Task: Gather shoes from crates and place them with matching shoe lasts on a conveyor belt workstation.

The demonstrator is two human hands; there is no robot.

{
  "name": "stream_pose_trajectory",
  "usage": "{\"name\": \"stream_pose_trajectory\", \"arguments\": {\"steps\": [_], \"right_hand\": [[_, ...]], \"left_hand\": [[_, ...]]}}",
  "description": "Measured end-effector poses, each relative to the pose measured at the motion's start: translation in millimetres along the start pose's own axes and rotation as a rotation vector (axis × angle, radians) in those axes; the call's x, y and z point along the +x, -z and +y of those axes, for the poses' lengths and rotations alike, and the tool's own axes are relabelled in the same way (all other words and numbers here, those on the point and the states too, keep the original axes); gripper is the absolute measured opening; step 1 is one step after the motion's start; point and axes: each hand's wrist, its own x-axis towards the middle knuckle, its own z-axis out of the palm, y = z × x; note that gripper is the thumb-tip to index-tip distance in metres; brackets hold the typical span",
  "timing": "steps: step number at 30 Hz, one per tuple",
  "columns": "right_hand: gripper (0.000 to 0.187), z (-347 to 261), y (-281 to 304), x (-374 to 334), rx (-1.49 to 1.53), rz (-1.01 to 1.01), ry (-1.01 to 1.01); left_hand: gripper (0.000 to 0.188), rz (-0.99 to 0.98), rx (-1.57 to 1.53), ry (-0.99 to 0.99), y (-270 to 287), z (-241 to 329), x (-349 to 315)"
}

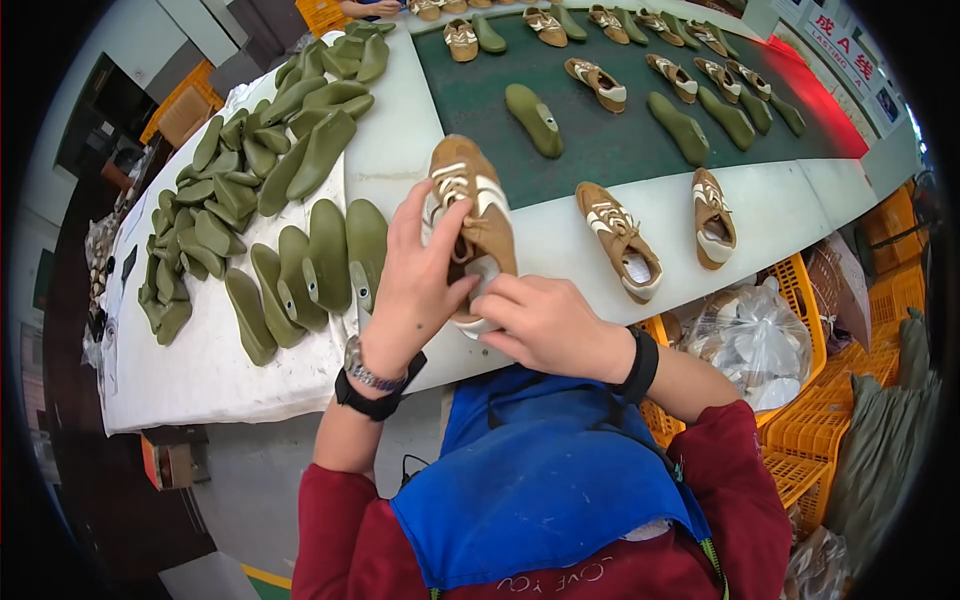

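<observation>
A brown sneaker with white stripes and white laces (490,215) is in front of me, toe pointing away, at the table's near edge. My left hand (410,275) is closed on its left side, with fingers over the laces and the thumb near the opening. Bent fingers of my right hand (550,320) pinch at the heel end, by a pale piece in the opening; whether that is an insole or lining I cannot tell. To the right, two similar sneakers, one nearer (620,240) and one farther right (713,220), stand on the white table edge.
Green shoe lasts (325,250) lie in a row and a heap on white cloth (225,375) at left. The green conveyor belt (470,110) carries sneakers and lasts. Orange crates (805,440) and a clear plastic bag (760,335) are at lower right.
</observation>
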Motion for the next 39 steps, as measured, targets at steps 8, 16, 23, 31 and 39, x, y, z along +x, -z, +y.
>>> {"name": "stream_pose_trajectory", "arguments": {"steps": [8, 16, 23, 31, 39], "right_hand": [[0.030, 9.7, 20.6, 8.0, 0.111, -0.085, -0.034], [0.032, 94.8, 20.7, 62.3, -0.018, -0.182, -0.167], [0.035, 277.2, -19.4, 149.5, -0.136, -0.319, -0.589], [0.041, 375.6, -72.6, 199.1, -0.329, 0.155, -0.804], [0.025, 252.9, 16.5, 156.8, -0.054, -0.338, -0.468]], "left_hand": [[0.046, -0.198, -0.740, 0.292, 22.2, -41.1, 28.8], [0.052, -0.014, -0.283, 0.258, 11.6, -77.6, 13.3], [0.042, -0.011, 0.068, 0.345, 19.4, -135.8, -73.7], [0.067, 0.024, -0.196, 0.704, -0.9, -147.2, -96.3], [0.067, 0.142, -0.396, 0.793, -25.8, -166.3, -92.1]]}}
